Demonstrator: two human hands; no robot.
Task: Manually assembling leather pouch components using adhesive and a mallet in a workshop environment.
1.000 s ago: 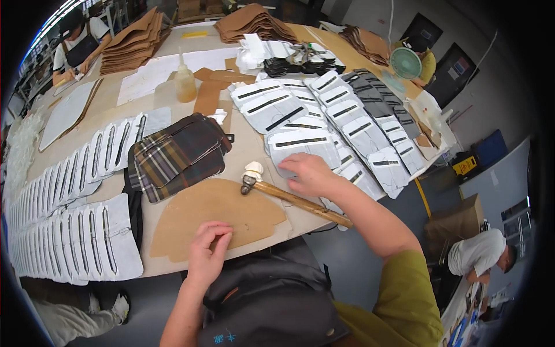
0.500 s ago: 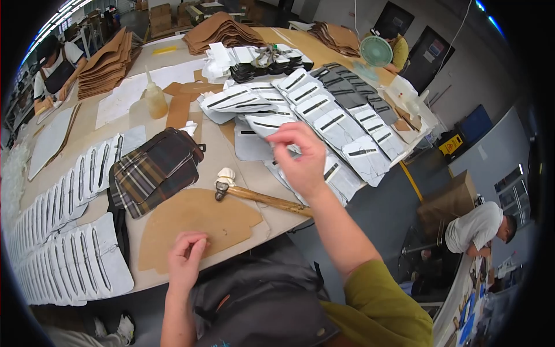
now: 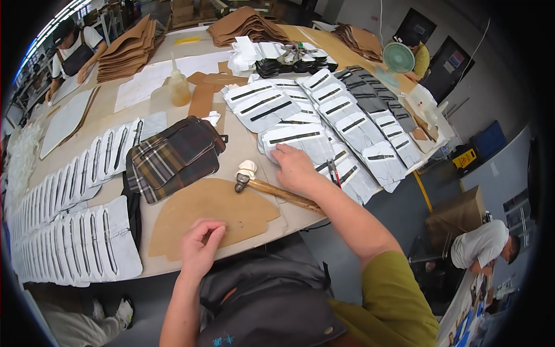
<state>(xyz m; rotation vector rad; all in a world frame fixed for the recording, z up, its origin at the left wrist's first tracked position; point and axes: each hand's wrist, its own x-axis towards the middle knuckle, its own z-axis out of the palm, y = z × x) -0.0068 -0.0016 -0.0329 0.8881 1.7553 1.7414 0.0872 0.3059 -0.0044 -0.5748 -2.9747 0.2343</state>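
Observation:
My right hand (image 3: pixel 298 169) is at the near edge of a white panel (image 3: pixel 317 146) with a dark slot, on a spread of similar panels. Its bent fingers take that edge; the thumb is partly hidden. Red-handled snips (image 3: pixel 334 172) lie just beyond the wrist on the panels. My left hand (image 3: pixel 201 242) hovers over the near part of a tan curved sheet (image 3: pixel 202 205), fingers curled and thumb against them, with nothing visible in it. Between the hands lies a hammer (image 3: pixel 277 192) with a wooden handle, its head beside a white wad (image 3: pixel 247 168).
Plaid pieces (image 3: pixel 173 156) lie left of the hammer. Rows of slotted white panels (image 3: pixel 75 240) cover the table's left. A glue bottle (image 3: pixel 179 87), brown sheet stacks (image 3: pixel 130 49) and a dark bundle (image 3: pixel 295 62) stand farther back. Other people work left, far right and right.
My right hand has come down from above the panels onto one near edge. The panels there lie flatter, and the snips now show. My left hand stays curled over the tan sheet.

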